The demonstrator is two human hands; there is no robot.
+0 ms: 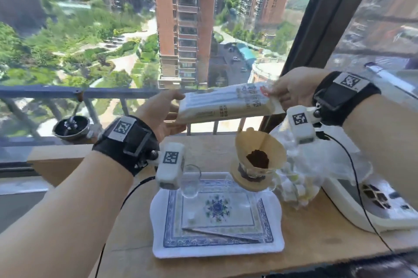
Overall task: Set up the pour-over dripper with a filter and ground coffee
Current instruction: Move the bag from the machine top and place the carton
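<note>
Filter pack (228, 103), white and tan with printing too blurred to read, held level between left hand (158, 117) and right hand (294, 90), each gripping one end, above dripper (255, 171) with paper filter (255, 144) and grounds (257, 159) on tray (217, 248).

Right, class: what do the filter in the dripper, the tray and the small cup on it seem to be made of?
Filter: unbleached paper, matte tan, thin, creased cone.
Tray: probably glazed ceramic, possibly melamine; glossy white, blue painted border.
Small cup: clear glass; the tray shows through it.
</note>
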